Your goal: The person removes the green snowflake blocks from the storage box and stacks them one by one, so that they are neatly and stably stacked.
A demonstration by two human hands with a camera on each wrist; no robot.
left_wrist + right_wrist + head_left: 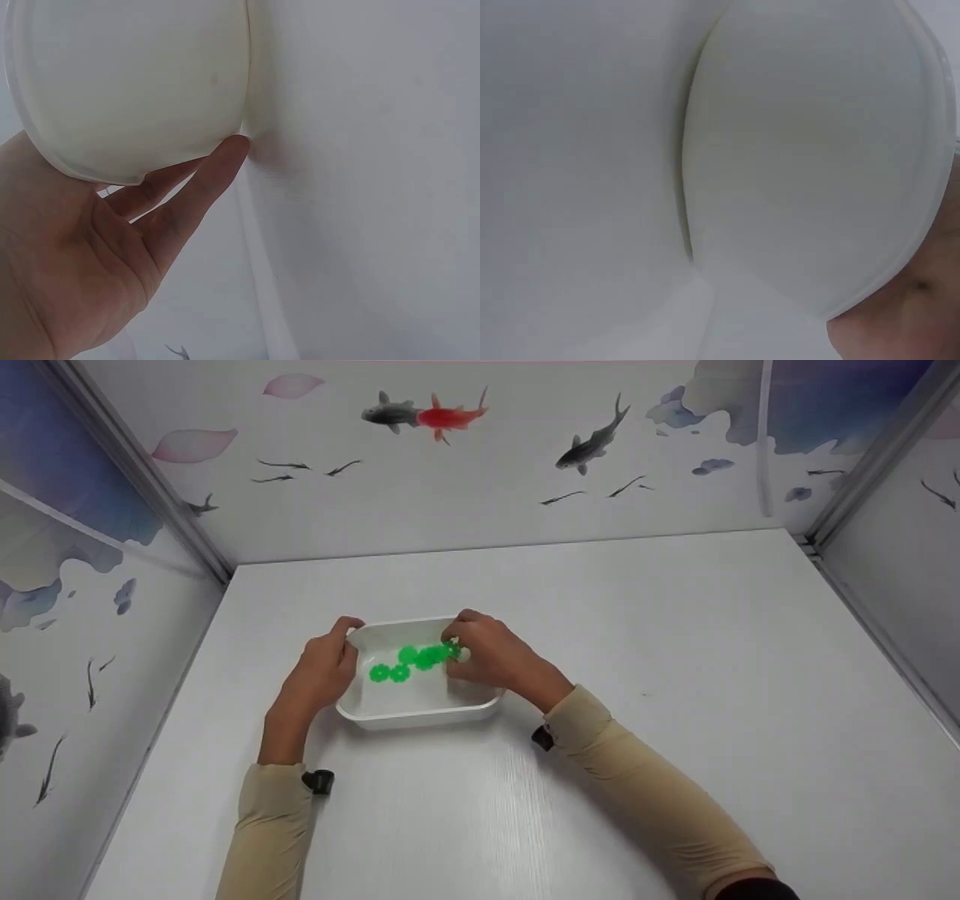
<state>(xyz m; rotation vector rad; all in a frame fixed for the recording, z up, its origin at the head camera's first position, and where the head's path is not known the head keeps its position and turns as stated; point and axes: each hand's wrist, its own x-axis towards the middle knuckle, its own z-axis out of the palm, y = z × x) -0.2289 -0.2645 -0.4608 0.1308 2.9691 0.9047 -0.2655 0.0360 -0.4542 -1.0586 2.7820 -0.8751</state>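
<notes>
1. Our right hand [495, 652] reaches over the right end of the white tray [409, 696], thumb and fingertips apparently pinching one green piece [451, 648]; the fingers partly hide the contact.
2. A light pinch by the edge probably serves best, since the piece looks small and easily flicked away.
3. Just beside it, the other green pieces [407, 655] lie inside the tray, some overlapping; we cannot tell whether any are joined, so a slow, straight pull seems wisest.
4. Our left hand [322, 664] grips the tray's left end, fingers against the outer wall; steady, gentle pressure should stop it sliding.
5. Beneath, the tray sits on the white worktop [675, 675]; we do best not tilting it.
</notes>
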